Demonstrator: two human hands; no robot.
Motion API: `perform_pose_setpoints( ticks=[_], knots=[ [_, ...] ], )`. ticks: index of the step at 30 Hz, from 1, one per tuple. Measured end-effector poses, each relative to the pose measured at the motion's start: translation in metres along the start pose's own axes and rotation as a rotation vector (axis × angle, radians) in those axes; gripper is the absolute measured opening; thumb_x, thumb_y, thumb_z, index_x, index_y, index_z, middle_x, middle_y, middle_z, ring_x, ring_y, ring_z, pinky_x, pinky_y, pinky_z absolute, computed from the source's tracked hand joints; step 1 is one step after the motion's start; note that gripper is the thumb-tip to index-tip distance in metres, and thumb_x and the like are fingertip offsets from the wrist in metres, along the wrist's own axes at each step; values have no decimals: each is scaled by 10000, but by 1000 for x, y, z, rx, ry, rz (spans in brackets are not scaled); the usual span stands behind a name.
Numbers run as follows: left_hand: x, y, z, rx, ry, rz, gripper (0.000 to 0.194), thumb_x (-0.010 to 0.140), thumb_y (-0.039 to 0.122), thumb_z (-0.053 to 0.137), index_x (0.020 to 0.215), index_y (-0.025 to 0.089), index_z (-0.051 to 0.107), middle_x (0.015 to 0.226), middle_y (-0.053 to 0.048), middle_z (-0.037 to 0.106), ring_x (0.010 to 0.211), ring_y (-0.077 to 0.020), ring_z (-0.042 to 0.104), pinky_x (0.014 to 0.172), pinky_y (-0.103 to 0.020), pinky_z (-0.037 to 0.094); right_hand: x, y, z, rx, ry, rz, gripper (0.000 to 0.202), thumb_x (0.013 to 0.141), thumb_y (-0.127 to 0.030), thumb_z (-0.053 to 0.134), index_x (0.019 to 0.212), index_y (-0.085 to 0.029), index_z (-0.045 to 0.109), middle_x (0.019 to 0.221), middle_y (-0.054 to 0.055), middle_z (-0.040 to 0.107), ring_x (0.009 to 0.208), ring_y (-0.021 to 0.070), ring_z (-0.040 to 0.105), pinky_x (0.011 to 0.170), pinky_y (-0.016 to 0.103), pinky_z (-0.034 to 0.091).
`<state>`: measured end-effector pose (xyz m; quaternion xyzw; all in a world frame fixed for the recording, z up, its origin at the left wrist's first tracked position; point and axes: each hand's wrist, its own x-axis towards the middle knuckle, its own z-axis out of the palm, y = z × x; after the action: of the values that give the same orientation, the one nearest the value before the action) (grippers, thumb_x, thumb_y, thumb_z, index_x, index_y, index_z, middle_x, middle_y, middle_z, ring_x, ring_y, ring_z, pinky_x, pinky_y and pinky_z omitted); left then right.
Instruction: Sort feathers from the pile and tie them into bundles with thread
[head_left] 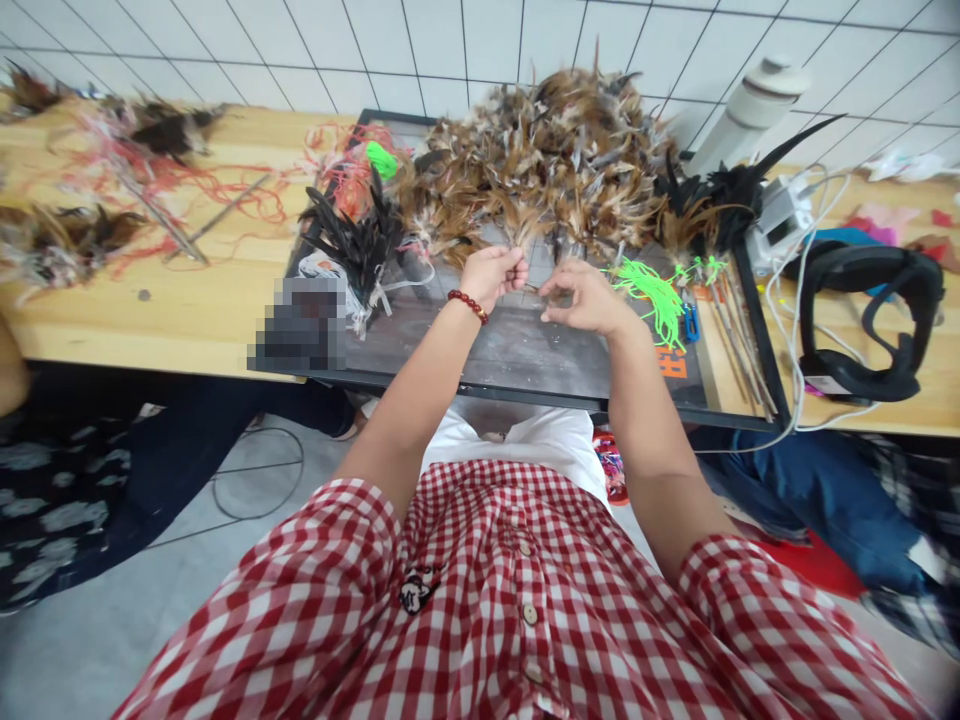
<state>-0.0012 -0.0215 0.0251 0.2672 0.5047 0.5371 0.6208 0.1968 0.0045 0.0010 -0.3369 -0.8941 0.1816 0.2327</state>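
My left hand (491, 278), with a red bead bracelet (468, 304) at the wrist, is closed in a pinch on a small brown feather bundle (519, 228) that fans out beyond the fingertips. Just to its right is my right hand (583, 298), fingers curled and thumb bent toward them. A thin dark bit shows by its fingertips, too small to make out. Both hands hover over a dark tray or board (495, 352). Behind them rises a large heap of brown feathers (570, 150).
Black feathers (356, 240) lie left on the tray; bright green cords (654, 295) and thin sticks (742, 340) lie right. A white bottle (750, 115), a white cable and a black headset (870, 320) stand further right. Red strings (247, 195) cover the left table. People sit on both sides.
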Motion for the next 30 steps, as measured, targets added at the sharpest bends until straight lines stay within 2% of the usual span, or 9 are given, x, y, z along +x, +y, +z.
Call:
perform_pose_setpoints(
  ticks=[4,6,9,11,14,19,22,25,30],
  knots=[
    [0,1,-1,-2,-4,12,215,878,196,728,733,152,576,600,30,627,541,-44,587,644,-179,505,1,0,2,50,25,74,145,771,-359,722,750,-215,729,778,40,691,792,208,614,803,375,492],
    [0,1,-2,-9,-10,8,206,879,193,727,744,152,577,598,33,627,548,-44,594,637,-170,500,4,3,2,180,174,158,176,821,-371,690,742,-213,699,741,28,683,726,179,606,740,350,499],
    [0,1,-1,-34,-21,-15,211,863,202,750,756,151,576,603,35,630,547,-39,599,617,-154,487,11,8,3,503,468,298,223,876,-444,663,816,-230,660,751,5,682,693,146,621,681,316,521],
    [-1,1,0,-55,-22,-37,214,856,212,761,766,153,576,613,36,638,554,-37,606,623,-146,486,15,9,6,719,567,358,268,877,-510,670,853,-246,631,772,-3,686,702,133,643,660,296,541],
    [-4,1,4,-88,-17,-62,215,850,228,770,780,156,580,648,28,661,592,-44,635,670,-155,504,21,7,13,907,583,381,365,815,-600,723,859,-260,595,787,-9,688,736,129,667,665,283,570],
    [-6,-6,10,-118,-98,-92,235,795,263,826,834,147,625,778,-14,735,719,-69,693,810,-204,530,29,-2,32,900,593,360,406,793,-647,724,858,-259,626,796,-5,672,765,135,663,683,284,572],
    [-4,-11,10,-122,-114,-78,251,760,255,854,850,148,646,774,-11,736,771,-81,700,849,-218,522,32,-8,41,908,609,405,419,732,-622,794,803,-239,639,721,-26,630,663,111,601,622,261,527],
    [0,-14,8,-119,-124,-59,251,738,240,869,845,151,659,747,0,721,779,-89,694,850,-225,520,33,-13,44,977,562,472,437,674,-592,848,741,-223,625,628,-55,560,555,73,498,544,229,443],
    [1,-16,9,-91,-129,-21,249,737,258,869,815,152,658,722,8,702,741,-83,675,790,-214,521,31,-21,38,1026,522,562,354,698,-501,844,722,-215,636,575,-63,520,513,59,436,511,219,370]
  ],
)
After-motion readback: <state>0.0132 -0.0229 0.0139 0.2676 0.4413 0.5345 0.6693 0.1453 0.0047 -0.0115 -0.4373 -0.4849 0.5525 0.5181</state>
